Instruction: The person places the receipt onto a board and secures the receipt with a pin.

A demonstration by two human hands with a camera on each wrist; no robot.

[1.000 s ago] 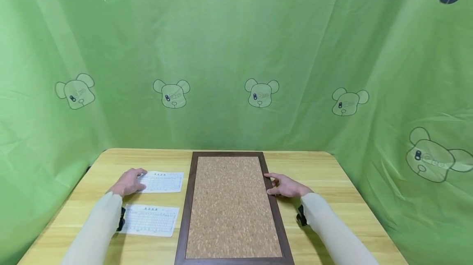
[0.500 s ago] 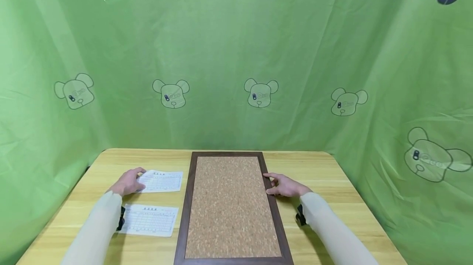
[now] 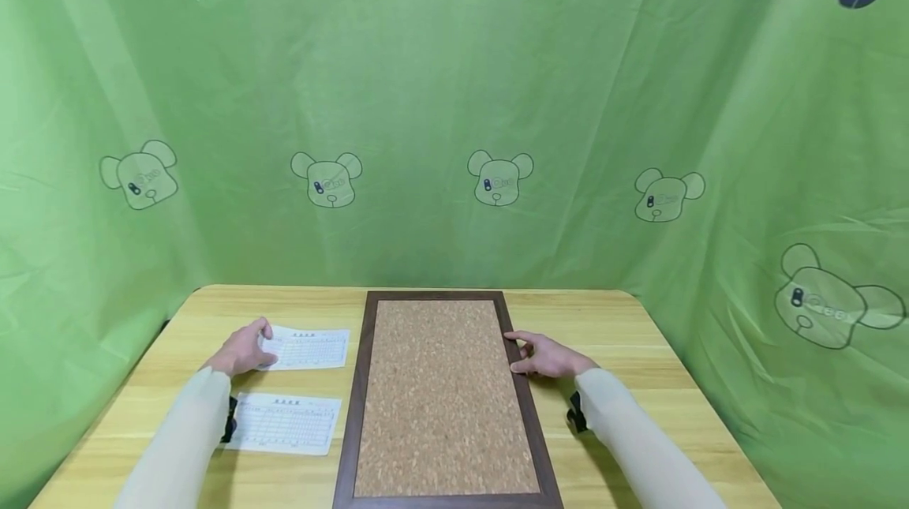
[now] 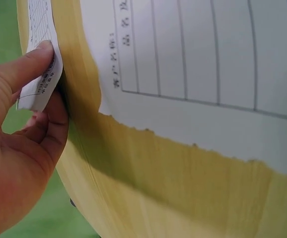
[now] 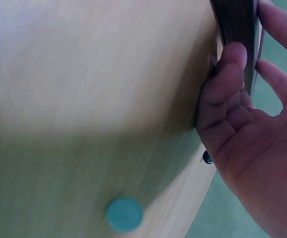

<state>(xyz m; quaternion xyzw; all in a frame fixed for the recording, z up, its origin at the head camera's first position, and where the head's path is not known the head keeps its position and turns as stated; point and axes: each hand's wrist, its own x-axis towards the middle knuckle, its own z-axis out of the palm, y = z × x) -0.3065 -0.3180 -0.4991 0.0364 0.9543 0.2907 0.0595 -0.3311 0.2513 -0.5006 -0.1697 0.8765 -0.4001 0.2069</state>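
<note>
On the table (image 3: pixel 596 308): far sheet (image 3: pixel 310 348) held at left edge

Left hand (image 3: pixel 240 348): grip closed to a pinch, thumb over and fingers under the far sheet, held edge raised. Near sheet (image 3: pixel 287 424) lies below it, apart. Right hand (image 3: pixel 548 356): fingertips touch the right side of the brown frame (image 3: pixel 533 430) around the cork board (image 3: pixel 443 398); other fingers bent; whether this grip has hold cannot be told. Blurred teal disc (image 5: pixel 124 214) sits near the right hand.

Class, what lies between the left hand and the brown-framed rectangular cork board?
The farther white printed paper sheet, then bare wooden tabletop, in the head view.
</note>
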